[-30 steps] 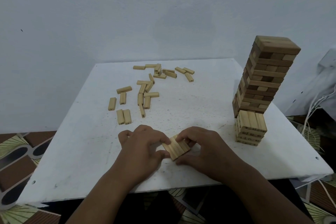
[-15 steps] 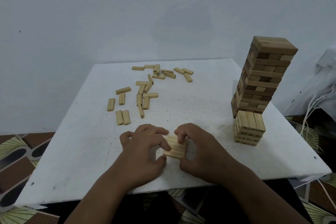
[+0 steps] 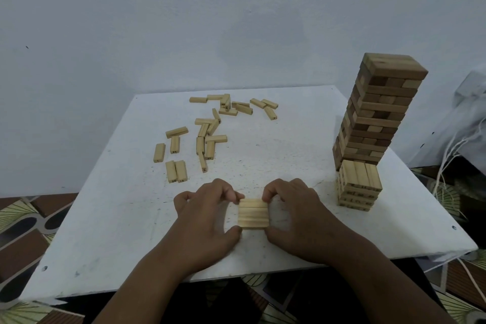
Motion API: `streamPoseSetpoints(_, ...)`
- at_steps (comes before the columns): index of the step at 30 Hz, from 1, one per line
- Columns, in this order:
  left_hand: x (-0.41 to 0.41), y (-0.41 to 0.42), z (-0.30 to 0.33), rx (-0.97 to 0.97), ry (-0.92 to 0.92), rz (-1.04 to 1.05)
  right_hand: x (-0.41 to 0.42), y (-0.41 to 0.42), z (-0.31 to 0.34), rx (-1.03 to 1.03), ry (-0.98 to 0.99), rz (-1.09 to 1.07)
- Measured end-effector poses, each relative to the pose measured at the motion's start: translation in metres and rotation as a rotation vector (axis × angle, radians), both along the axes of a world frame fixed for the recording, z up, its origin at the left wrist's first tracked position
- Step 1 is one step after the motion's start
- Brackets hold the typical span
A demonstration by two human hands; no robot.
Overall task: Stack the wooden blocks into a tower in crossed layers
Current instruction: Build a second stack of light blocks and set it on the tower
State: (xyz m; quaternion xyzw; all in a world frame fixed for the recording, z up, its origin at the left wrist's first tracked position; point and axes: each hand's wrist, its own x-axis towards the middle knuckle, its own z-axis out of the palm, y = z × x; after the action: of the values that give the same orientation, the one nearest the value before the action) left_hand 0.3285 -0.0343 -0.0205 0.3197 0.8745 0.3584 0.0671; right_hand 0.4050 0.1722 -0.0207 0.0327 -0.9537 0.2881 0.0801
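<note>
Nearest, a row of blocks (image 3: 253, 214) lies flat on the white counter (image 3: 126, 218), pinched between the left hand (image 3: 207, 216) and the right hand (image 3: 294, 214), fingers and thumbs curled at its ends. The blocks' long axes run left to right; there seem to be four, though the seams are faint. The short stack (image 3: 359, 185) stands to the right, nearer the right hand, with the tall tower (image 3: 378, 110) just behind it. Loose blocks (image 3: 202, 134) lie scattered farther back left, before a plain wall (image 3: 236, 21).
</note>
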Motion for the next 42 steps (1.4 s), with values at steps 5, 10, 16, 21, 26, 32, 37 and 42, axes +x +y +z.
streamPoseSetpoints(5, 0.001, 0.001, 0.005, 0.119, -0.063, 0.032, 0.002, 0.001, 0.006, -0.140, 0.017, -0.045)
streamPoseSetpoints(10, 0.004, 0.014, 0.024, 0.400, -0.203, 0.089, 0.004, 0.006, 0.024, -0.256, 0.139, -0.139)
streamPoseSetpoints(16, 0.005, 0.050, 0.047, 0.552, -0.255, 0.069, 0.014, 0.024, 0.056, -0.363, 0.279, -0.251)
streamPoseSetpoints(21, 0.013, 0.091, 0.058, 0.590, -0.277, 0.035, 0.031, 0.059, 0.070, -0.433, 0.301, -0.294)
streamPoseSetpoints(26, 0.025, 0.134, 0.057, 0.540, -0.320, -0.005, 0.055, 0.094, 0.071, -0.281, 0.321, -0.392)
streamPoseSetpoints(32, 0.033, 0.166, 0.045, 0.472, -0.333, -0.047, 0.070, 0.116, 0.063, -0.187, 0.314, -0.490)
streamPoseSetpoints(37, 0.032, 0.175, 0.036, 0.408, -0.327, -0.028, 0.070, 0.122, 0.047, -0.222, 0.282, -0.526)
streamPoseSetpoints(42, 0.029, 0.176, 0.027, 0.335, -0.317, 0.003, 0.066, 0.125, 0.037, -0.208, 0.250, -0.531)
